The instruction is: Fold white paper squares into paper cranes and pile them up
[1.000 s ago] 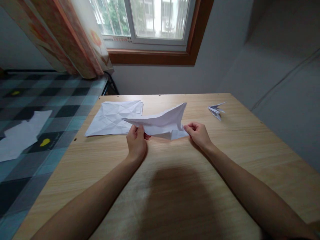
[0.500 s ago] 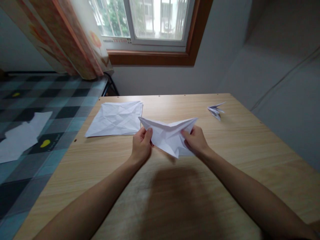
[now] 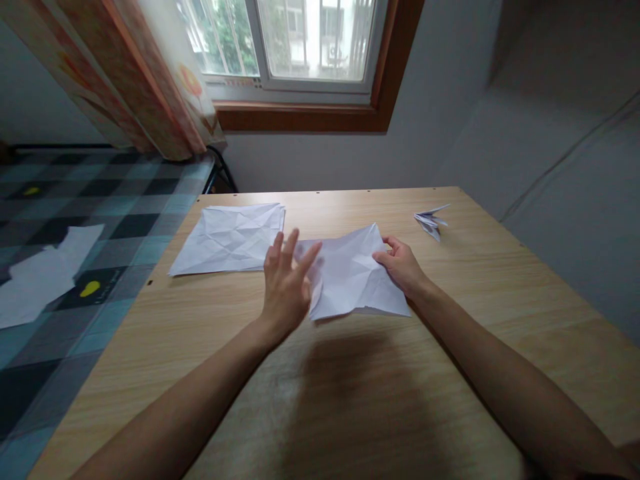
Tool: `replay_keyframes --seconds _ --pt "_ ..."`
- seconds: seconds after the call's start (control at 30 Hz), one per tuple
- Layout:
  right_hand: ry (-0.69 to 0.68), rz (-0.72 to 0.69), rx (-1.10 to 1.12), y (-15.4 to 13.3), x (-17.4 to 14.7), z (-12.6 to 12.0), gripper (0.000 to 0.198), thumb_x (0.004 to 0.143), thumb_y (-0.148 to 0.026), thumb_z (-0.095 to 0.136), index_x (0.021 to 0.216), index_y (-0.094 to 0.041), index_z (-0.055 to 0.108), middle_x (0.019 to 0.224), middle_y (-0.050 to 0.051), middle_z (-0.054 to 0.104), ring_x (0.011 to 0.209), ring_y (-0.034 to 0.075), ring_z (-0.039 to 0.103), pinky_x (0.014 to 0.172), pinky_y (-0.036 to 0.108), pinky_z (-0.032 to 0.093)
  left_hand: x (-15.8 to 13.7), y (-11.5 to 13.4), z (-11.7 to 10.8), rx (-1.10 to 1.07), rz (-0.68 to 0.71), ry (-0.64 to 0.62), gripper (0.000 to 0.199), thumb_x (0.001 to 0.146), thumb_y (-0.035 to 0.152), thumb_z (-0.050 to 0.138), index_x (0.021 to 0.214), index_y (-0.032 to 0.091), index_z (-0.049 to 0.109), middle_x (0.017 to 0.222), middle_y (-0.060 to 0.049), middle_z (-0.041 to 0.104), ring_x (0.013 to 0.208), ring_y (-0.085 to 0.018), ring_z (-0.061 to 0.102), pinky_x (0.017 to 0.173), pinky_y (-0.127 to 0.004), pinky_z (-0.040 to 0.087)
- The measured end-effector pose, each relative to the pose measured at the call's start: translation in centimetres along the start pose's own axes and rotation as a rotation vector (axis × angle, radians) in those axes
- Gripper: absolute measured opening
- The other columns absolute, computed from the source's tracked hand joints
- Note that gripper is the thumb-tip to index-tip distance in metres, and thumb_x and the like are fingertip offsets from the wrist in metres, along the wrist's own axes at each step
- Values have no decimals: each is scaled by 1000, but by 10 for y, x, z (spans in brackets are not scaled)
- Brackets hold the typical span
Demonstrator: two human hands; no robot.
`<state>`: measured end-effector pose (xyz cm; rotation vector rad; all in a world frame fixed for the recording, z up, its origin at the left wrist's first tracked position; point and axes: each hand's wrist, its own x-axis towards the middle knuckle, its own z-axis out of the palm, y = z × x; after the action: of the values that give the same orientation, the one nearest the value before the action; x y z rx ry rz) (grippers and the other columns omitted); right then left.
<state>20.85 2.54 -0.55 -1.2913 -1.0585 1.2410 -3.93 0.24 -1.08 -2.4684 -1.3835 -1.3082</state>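
A creased white sheet of paper (image 3: 350, 273) is in front of me, spread fairly flat. Its right edge is pinched by my right hand (image 3: 403, 267), thumb on top and fingers behind. My left hand (image 3: 287, 287) is beside the sheet's left edge with its fingers spread; whether it touches the paper I cannot tell. Just past the left hand lies a stack of creased white paper sheets (image 3: 227, 237). Toward the back right of the table sits a small folded paper shape (image 3: 431, 221) with thin points.
The wooden table (image 3: 210, 400) ends at a wall under a window (image 3: 310, 40). To the left, a checked bedspread (image 3: 150, 193) carries loose white papers (image 3: 45, 280). A flowered curtain (image 3: 130, 73) hangs beside the window, and a cable (image 3: 575, 150) runs along the right wall.
My left hand has let go of the paper and opened its fingers. The sheet has unfolded from a bent, winged form into a flatter one, still in my right hand.
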Motion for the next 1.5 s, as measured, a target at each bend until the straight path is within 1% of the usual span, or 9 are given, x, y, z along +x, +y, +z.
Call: replay_keyframes --seconds 0.1,0.2,0.37,0.47,0.57,0.7,0.93,1.2,1.5 --pt "41 -20 -21 0 4 -4 70 60 -23 66 129 -20 50 55 -8 61 39 12 47 39 23 35 -2 2 -4 34 152 -264 44 74 2 57 108 29 67 151 -4 44 147 -34 25 117 -63 17" --pt "71 -89 -47 0 9 -10 88 62 -23 64 146 -25 38 66 -6 65 45 13 48 43 24 35 -2 4 -5 17 121 -318 24 74 8 57 90 24 67 137 -7 58 138 -33 41 119 -63 12" --pt "1 -122 -52 -4 16 -22 56 62 -27 64 117 -24 68 97 1 73 68 16 59 58 28 45 2 6 -8 -114 79 -336 26 69 5 50 83 24 62 105 -3 73 117 -26 61 120 -63 7" --pt "-12 -43 -2 -6 15 -29 35 60 -27 61 91 -19 75 90 3 75 73 19 63 63 30 48 1 3 -9 -255 -35 -283 25 68 9 53 88 23 58 91 -1 72 91 -21 68 115 -54 28" --pt "-130 20 164 -7 11 -33 35 60 -27 59 89 -19 75 95 7 75 83 25 67 70 36 52 -2 -2 -7 -383 -277 -86 25 67 20 67 87 23 52 78 1 67 70 -18 62 78 -35 53" --pt "-270 -36 190 -5 5 -29 47 61 -24 67 108 -26 69 122 5 68 97 25 67 80 39 54 4 -6 0 -522 -561 165 17 78 32 64 84 20 54 73 -1 61 68 -18 58 63 -28 49" --pt "-193 -164 160 6 10 -14 108 43 -52 91 138 -35 44 150 11 41 128 28 52 103 44 45 16 0 5 -922 -652 74 41 75 45 71 105 19 57 89 -7 73 83 -21 69 71 -32 56" --pt "-506 71 324 -2 -9 -6 78 52 -53 88 119 -26 59 110 8 71 90 23 69 78 35 55 18 -5 2 -944 -665 -21 42 73 50 73 98 19 60 77 -5 72 70 -20 68 61 -30 55" --pt "36 -116 -92 13 8 -2 35 60 -35 74 87 -17 63 65 -1 63 56 13 57 53 25 43 18 -15 -4 -333 -713 48 25 75 33 66 94 18 61 76 -3 70 66 -19 64 58 -25 46"
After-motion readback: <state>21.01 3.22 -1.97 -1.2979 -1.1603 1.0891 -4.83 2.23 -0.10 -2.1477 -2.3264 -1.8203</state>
